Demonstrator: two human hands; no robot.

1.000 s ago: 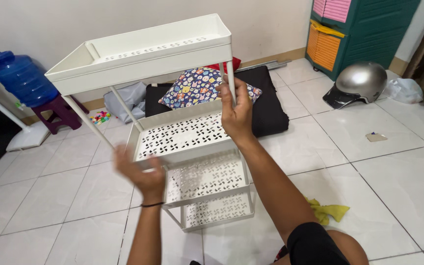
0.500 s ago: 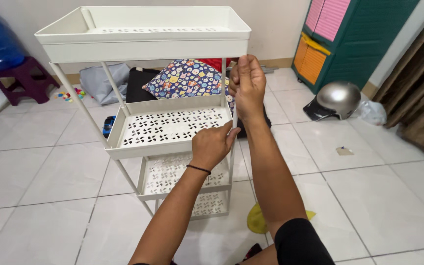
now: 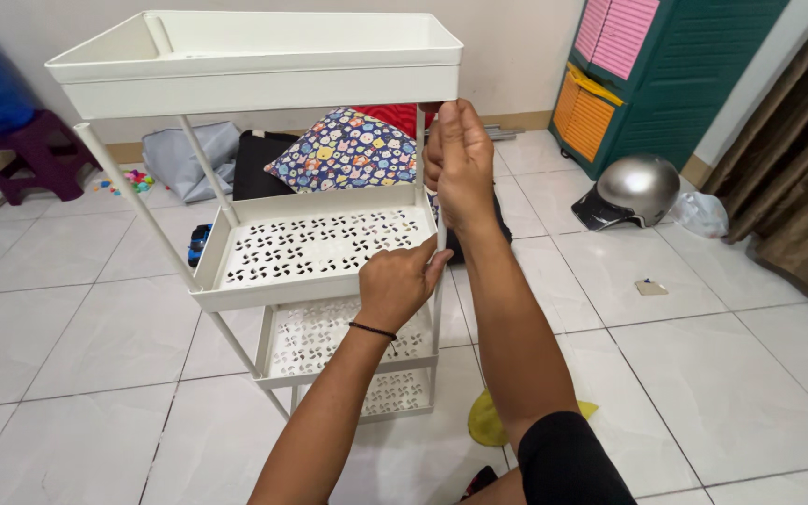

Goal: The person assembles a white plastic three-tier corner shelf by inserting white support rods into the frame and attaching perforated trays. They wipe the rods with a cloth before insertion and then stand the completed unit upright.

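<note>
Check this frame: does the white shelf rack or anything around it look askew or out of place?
The white tiered rack leans: its corner poles slant rather than stand plumb. The right hand grips the near-right pole under the top tray; the left hand holds the second tray's corner. A yellow cloth and a silver helmet lie loose on the floor.

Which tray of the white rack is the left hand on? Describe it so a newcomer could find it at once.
Start at the tall white tiered rack standing on the tiled floor. The left hand grips the front right corner of the second tray from the top. Unlike the solid-walled top tray, its perforated floor is in full view, and it sits above two lower perforated trays.
</note>
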